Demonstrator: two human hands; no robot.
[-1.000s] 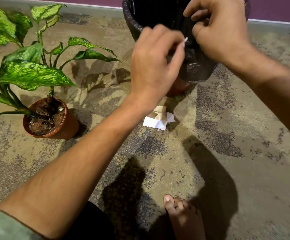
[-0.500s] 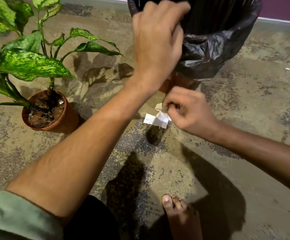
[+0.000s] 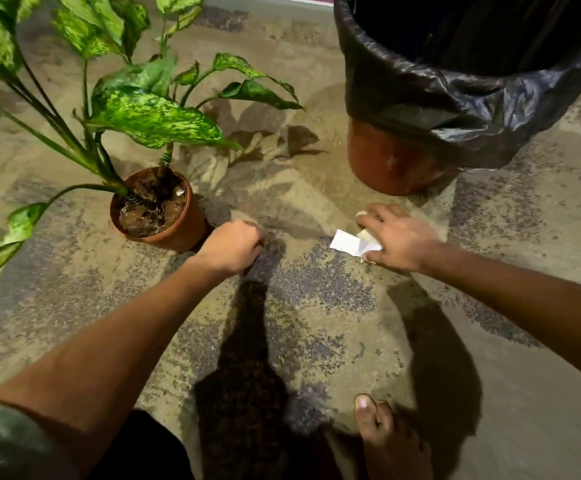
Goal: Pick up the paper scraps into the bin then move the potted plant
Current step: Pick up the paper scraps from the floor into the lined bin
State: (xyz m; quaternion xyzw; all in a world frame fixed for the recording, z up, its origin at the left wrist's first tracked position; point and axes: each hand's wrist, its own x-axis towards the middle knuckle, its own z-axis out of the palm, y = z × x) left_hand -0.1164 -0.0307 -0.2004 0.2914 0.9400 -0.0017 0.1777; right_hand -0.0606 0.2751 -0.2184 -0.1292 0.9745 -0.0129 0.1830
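White and beige paper scraps (image 3: 346,242) lie on the floor in front of the bin (image 3: 391,164), a brown tub lined with a black plastic bag. My right hand (image 3: 401,240) lies over the scraps, fingers and thumb curled round them; part of the pile is hidden under the palm. My left hand (image 3: 235,245) is low at the floor just right of the potted plant (image 3: 181,230), its fingers curled downward with nothing visible in them. The plant has large speckled green leaves in a terracotta-coloured pot.
The mottled stone floor (image 3: 317,323) stretches all around. My bare foot (image 3: 386,438) stands at the bottom, below the right hand. Long leaves (image 3: 150,116) spread left and up from the pot. A purple wall base runs along the top edge.
My left hand has come down from the bin's mouth to the floor beside the pot. My right hand has closed further over the scraps. The camera has moved nearer and lower.
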